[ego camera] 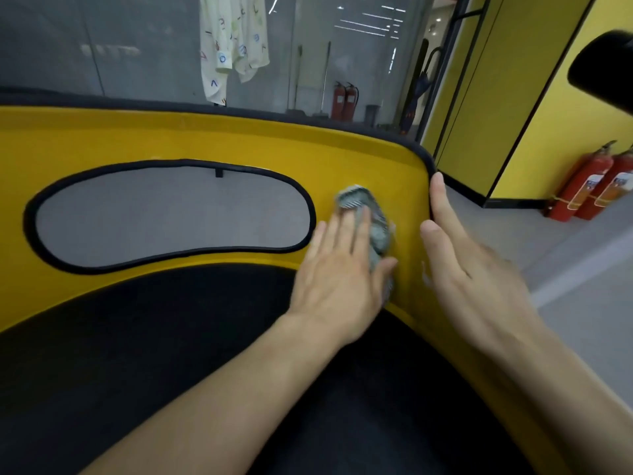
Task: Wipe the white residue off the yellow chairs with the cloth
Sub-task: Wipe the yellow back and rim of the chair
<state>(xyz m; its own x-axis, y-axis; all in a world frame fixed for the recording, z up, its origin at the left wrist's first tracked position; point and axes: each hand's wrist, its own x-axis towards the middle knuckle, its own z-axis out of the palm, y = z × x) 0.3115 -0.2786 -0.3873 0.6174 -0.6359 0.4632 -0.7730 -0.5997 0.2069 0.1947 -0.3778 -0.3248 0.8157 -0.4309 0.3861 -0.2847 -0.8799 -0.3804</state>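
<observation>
Mid-wipe, by the look of it: pressing the crumpled cloth (363, 207) against the backrest of the yellow chair (205, 138) with the left hand (339, 272), fingers straight and laid flat over the fabric, thumb alongside rather than clamped round it. Bunched under those fingers and poking out past the fingertips and on the thumb side.

Steadying with the right hand (479, 269), likewise flat and uncurled, gripping nothing, longest fingertip touching the black edge trim (426, 159) at the chair's corner.

Between the two hands, close beside the left thumb and the right palm: a faint pale smear, probably white residue (426, 275), not yet covered by the cloth. Left of the left hand, an oval cut-out (171, 214) in the backrest; beneath both forearms, the black seat cushion (171, 320). Beyond the right hand, on the floor, red fire extinguishers (589, 183).

Next, most likely: sliding the cloth towards the right hand and down over that smear, keeping firm, flat pressure, then going over the strip beside the trim. Somewhere partway through this chair, judging by the mark left; impossible to say for any other chair, with none in view.
</observation>
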